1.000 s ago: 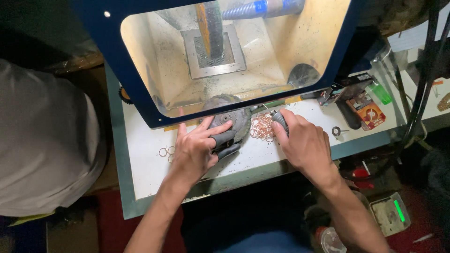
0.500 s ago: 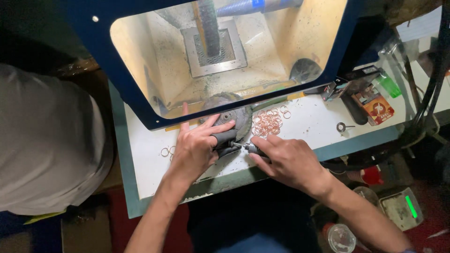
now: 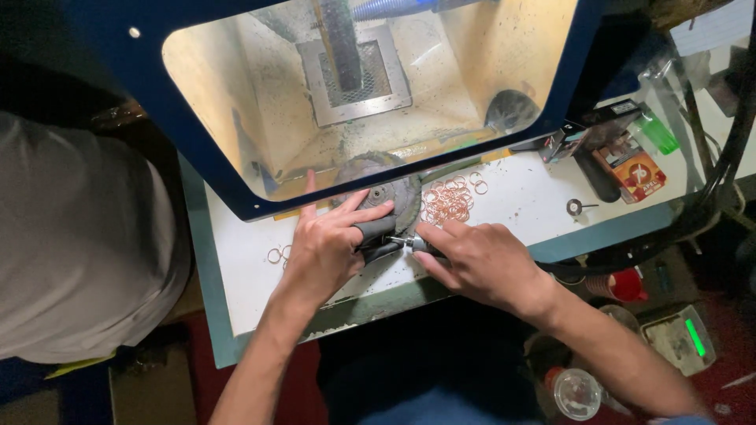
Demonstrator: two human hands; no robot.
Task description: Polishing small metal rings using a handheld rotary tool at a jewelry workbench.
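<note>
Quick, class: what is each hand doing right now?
Left hand: closed around a dark grey rubbery grip.
Right hand: fingers pinched on a small silver metal tool tip.

The right hand (image 3: 480, 264) no longer reaches up by the pile of copper rings (image 3: 449, 201) as it did a second ago; it now sits lower and nearer the left hand (image 3: 327, 248), its fingertips pinching a small metal-tipped tool (image 3: 409, 243) right against the dark grey holder (image 3: 376, 230). The left hand's fingers shift slightly, thumb now lying along the holder's top. The view itself drifts leftward, so the bench clutter sits further right.
</note>
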